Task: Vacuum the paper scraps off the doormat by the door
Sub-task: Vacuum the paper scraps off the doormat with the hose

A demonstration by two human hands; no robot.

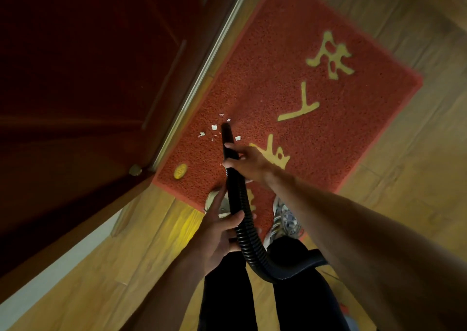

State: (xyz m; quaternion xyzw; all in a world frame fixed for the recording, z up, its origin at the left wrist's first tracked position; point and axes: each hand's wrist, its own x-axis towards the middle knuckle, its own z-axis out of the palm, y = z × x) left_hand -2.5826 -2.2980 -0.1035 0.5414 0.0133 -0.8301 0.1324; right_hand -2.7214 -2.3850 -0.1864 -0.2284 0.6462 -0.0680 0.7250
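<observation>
Red doormat (290,153) against the door (88,90), paper scraps (214,127) near its door-side edge; right hand (249,162) gripping nozzle (227,138), left hand (217,234) clasping hose (249,239). Mid-suction, probably; next, sweep across each scrap.

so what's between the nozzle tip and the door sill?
Head view: a few white scraps scattered on red mat, from the nozzle tip leftward toward the sill. Nothing else.

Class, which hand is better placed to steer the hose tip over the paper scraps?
Right: the right hand grips the hose nearest its tip, beside the scraps; the left hand holds it farther back.
</observation>
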